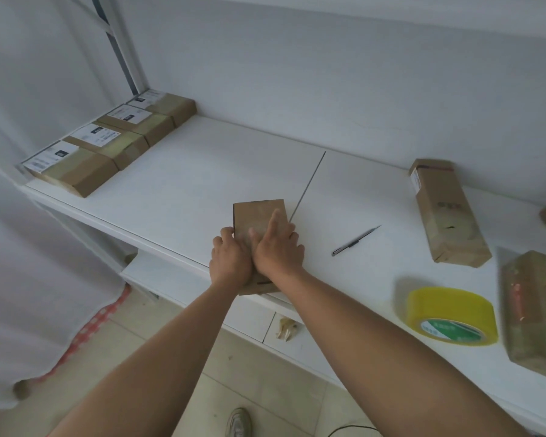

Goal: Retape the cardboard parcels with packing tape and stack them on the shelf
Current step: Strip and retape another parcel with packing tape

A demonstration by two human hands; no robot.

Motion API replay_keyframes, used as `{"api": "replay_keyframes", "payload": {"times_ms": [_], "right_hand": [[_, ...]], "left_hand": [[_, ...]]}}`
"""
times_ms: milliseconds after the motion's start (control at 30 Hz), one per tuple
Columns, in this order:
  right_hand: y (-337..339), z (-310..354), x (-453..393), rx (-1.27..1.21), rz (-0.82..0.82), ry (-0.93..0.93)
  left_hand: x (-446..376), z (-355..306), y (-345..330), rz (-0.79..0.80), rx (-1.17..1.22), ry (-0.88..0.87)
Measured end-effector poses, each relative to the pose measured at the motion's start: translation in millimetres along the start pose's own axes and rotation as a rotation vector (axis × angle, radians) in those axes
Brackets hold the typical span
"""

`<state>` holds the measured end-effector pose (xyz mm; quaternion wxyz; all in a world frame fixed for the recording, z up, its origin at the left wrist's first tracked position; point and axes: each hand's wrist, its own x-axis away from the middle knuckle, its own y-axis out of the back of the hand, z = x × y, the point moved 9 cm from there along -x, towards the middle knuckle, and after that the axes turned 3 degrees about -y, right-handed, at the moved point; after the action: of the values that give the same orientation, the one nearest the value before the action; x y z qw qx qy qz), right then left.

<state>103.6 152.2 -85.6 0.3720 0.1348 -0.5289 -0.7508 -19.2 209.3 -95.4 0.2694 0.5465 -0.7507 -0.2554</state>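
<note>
From my remote feed: a white shelf (221, 159), its boards meeting at a dark seam near the middle, carries the parcels. Four labelled cardboard parcels (108, 146) lie in a row along its far left end, side by side and touching. At the front edge rests a plain cardboard parcel (257, 216), overhanging slightly, with both my grips on it. Just right of it lies a slim utility knife (355, 241). Further right a long parcel (446, 212) lies flat, a yellow tape roll (451, 313) sits near the front edge, and another labelled parcel (536, 313) is beside it, partly cut off by the frame.
</note>
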Motion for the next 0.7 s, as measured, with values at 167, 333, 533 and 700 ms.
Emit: {"api": "replay_keyframes", "payload": {"times_ms": [167, 333, 533, 700], "right_hand": [[-1.6, 2.0, 2.7, 0.069, -0.032, 0.012], [-4.3, 2.7, -0.1, 0.086, -0.013, 0.022], [7.7, -4.2, -11.1, 0.037, -0.018, 0.103], [7.4, -6.1, -9.1, 0.019, -0.093, 0.136]], "left_hand": [[0.8, 10.6, 2.3, -0.055, 0.151, 0.04], [-2.4, 11.9, 0.6, -0.041, 0.134, 0.037], [-3.5, 11.5, -0.2, -0.032, 0.076, 0.03], [-3.6, 9.0, -1.1, -0.026, 0.05, 0.04]]}}
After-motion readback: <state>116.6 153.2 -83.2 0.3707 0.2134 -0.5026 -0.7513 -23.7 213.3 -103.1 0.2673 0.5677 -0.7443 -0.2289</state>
